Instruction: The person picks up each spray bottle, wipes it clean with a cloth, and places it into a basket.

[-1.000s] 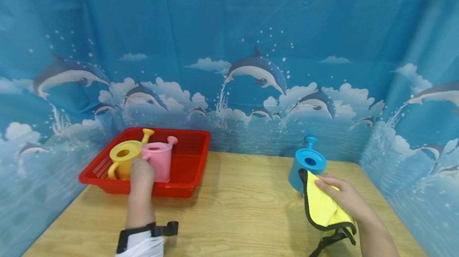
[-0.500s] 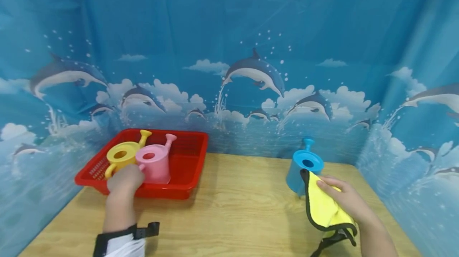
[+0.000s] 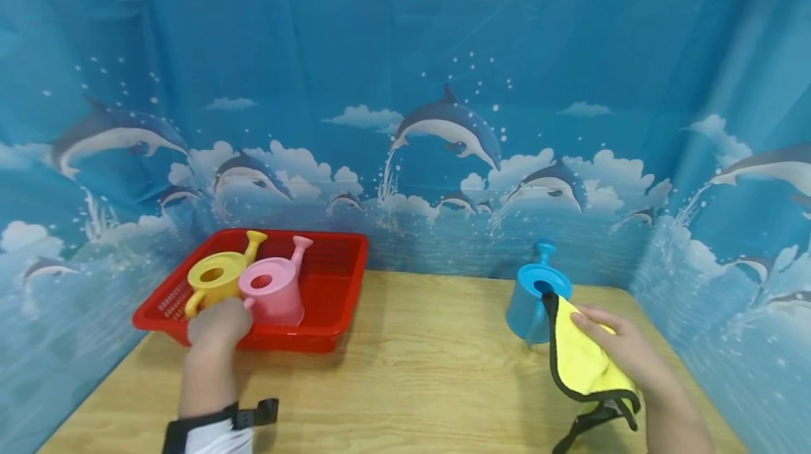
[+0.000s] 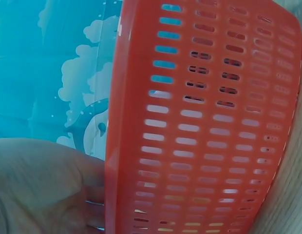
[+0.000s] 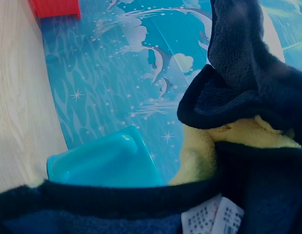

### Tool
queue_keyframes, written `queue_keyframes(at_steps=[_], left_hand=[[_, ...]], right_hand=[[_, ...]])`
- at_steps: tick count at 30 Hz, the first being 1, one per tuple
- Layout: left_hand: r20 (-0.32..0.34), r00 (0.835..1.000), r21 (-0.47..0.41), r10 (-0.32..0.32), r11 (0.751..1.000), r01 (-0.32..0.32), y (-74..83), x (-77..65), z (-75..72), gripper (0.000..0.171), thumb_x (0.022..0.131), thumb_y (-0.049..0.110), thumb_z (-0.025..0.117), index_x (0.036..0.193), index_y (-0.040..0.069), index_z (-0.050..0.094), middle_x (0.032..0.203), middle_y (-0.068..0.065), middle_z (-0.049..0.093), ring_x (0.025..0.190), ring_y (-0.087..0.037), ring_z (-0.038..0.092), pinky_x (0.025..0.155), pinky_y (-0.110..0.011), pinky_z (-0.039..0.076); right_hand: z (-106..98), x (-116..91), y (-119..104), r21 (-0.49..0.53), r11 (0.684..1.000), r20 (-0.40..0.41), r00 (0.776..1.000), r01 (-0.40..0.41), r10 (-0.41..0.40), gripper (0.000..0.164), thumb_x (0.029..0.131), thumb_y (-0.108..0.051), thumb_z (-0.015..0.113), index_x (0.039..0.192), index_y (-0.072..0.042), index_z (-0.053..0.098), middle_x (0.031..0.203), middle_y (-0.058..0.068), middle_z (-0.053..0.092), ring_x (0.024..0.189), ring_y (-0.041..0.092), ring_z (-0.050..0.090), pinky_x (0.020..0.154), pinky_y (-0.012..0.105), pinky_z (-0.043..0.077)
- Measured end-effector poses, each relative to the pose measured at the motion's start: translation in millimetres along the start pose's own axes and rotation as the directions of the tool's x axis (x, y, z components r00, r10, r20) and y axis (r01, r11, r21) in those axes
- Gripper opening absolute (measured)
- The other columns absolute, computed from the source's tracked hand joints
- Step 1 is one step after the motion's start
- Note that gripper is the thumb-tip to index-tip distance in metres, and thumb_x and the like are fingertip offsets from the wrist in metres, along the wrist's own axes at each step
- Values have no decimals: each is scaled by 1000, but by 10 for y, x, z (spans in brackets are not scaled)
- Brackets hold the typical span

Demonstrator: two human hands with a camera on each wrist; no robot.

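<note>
My left hand (image 3: 218,324) is at the front rim of the red basket (image 3: 304,340), beside the handles of two toy watering cans. Its fingers pass behind the rim in the left wrist view, so their grip is hidden. Inside the basket, the yellow watering can (image 3: 222,285) stands left of the pink watering can (image 3: 279,295). On the right, my right hand (image 3: 624,348) pinches a yellow cloth (image 3: 579,362) with a black edge. The cloth's dark side and white label (image 5: 209,217) show in the right wrist view. Just behind its upper corner stands a blue watering can (image 3: 529,310).
A wooden table (image 3: 431,369) carries everything. Blue dolphin-print curtain (image 3: 405,123) closes off the back and both sides. The basket's slotted wall (image 4: 204,117) fills much of the left wrist view. A dark strap (image 3: 586,426) hangs below the cloth.
My left hand has shifted left and slightly down along the basket's front. The pink can has turned and leans differently. My right hand has moved the cloth slightly right, its corner now at the blue can.
</note>
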State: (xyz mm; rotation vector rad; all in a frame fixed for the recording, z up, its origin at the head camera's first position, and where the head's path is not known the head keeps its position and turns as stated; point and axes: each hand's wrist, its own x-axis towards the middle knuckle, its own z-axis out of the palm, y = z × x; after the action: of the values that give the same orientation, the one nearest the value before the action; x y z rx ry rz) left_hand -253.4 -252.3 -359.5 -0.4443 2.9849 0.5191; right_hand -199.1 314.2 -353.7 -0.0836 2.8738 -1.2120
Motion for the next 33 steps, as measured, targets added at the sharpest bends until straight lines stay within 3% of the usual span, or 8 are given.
queue_keyframes(at_steps=[7, 12, 17, 19, 25, 27, 31, 33], left_hand=[[-60, 996, -86, -68, 994, 63, 49, -3, -18, 53, 96, 32, 55, 121, -14, 48, 106, -33, 57, 94, -44, 55, 81, -59, 48], [-167, 982, -130, -83, 990, 61, 214, -82, -22, 67, 94, 34, 59, 135, -13, 34, 124, -36, 43, 113, -52, 42, 93, -66, 38], [-313, 948, -124, 54, 988, -97, 483, -237, -10, 68, 95, 31, 58, 141, -11, 30, 138, -36, 35, 128, -54, 31, 105, -67, 26], [-325, 938, -112, 121, 980, -165, 612, -297, -6, 68, 96, 32, 57, 144, -8, 28, 144, -35, 31, 133, -54, 26, 109, -67, 21], [-257, 934, -95, 247, 956, -279, 975, -364, 61, 72, 97, 40, 52, 152, 4, 21, 156, -27, 18, 142, -55, 6, 111, -70, 4], [-256, 928, -91, 271, 949, -303, 1081, -371, 114, 71, 98, 41, 51, 152, 6, 22, 157, -26, 18, 143, -54, 5, 112, -69, 5], [-285, 900, -96, 328, 925, -368, 1292, -402, 253, 70, 97, 43, 52, 152, 8, 27, 156, -24, 23, 144, -51, 10, 112, -68, 9], [-288, 886, -113, 364, 906, -408, 1412, -424, 350, 69, 97, 44, 53, 151, 9, 28, 156, -22, 25, 144, -49, 13, 113, -67, 10]], right_hand=[[-114, -11, 14, -9, 1000, -38, 999, 1, -1, 62, 102, -42, 44, 143, 5, 39, 148, 37, 27, 133, 60, 22, 95, 74, 29], [-168, -48, 51, 35, 999, -75, 997, 7, -5, 61, 102, -41, 44, 142, 5, 39, 147, 34, 32, 133, 58, 25, 95, 70, 33], [-208, -56, 110, 27, 998, -75, 996, -52, 54, 64, 101, -45, 43, 145, 1, 36, 149, 33, 29, 125, 47, 43, 90, 55, 45], [-220, -52, 118, 21, 996, -61, 994, -86, 87, 67, 100, -49, 44, 147, -2, 35, 150, 33, 26, 118, 42, 51, 87, 48, 47], [-238, -46, 99, 33, 988, -31, 988, -148, 149, 77, 97, -56, 45, 150, -3, 28, 153, 33, 15, 134, 56, 24, 95, 64, 37], [-237, -45, 101, 22, 989, -48, 988, -147, 147, 77, 96, -56, 46, 149, -3, 29, 153, 33, 18, 133, 56, 26, 95, 64, 37], [-249, -36, 139, 29, 989, -81, 985, -148, 149, 75, 96, -54, 48, 148, -2, 31, 153, 33, 20, 134, 54, 27, 98, 64, 35], [-266, -31, 161, 37, 986, -73, 984, -162, 164, 76, 96, -54, 48, 148, -1, 29, 153, 33, 17, 137, 58, 15, 100, 70, 27]])
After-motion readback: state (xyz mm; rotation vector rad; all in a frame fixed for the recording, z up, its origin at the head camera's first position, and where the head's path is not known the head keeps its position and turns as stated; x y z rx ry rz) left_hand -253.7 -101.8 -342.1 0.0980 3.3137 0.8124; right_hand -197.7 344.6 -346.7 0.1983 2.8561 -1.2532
